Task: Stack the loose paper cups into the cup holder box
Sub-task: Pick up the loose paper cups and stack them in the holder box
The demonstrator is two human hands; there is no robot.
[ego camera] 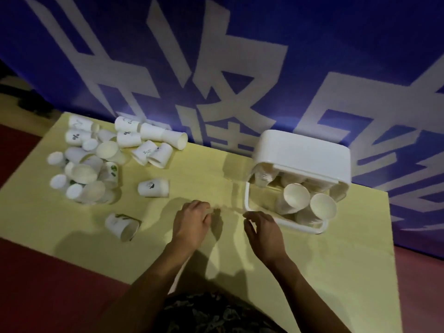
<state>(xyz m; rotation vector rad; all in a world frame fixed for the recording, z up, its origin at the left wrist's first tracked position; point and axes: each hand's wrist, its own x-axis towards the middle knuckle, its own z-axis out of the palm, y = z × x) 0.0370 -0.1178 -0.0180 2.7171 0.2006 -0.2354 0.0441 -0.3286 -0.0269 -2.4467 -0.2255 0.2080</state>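
Cup holder box (300, 155), white, tipped on its side at the right of the yellow table (204, 169), open mouth toward the camera. Inside it, nested stacks of paper cups (296, 197), lying with rims facing outward, two rims (323, 205) at the front plainly seen, more stacks deeper in shadow and hard to count. White frame (247, 200) of the box resting on the table at the front. Behind everything, blue banner (240, 56) with large pale characters. At far left of the table, big heap of loose paper cups (96, 159), tumbled every way, some with small printed marks. Apart from the heap, one cup (153, 187) on its side near the middle, and another cup (123, 225) on its side closer to the near edge. Left hand (191, 223) low over the table, fingers curled, holding nothing. Right hand (263, 228) just beside the frame, fingers loosely bent, holding nothing.
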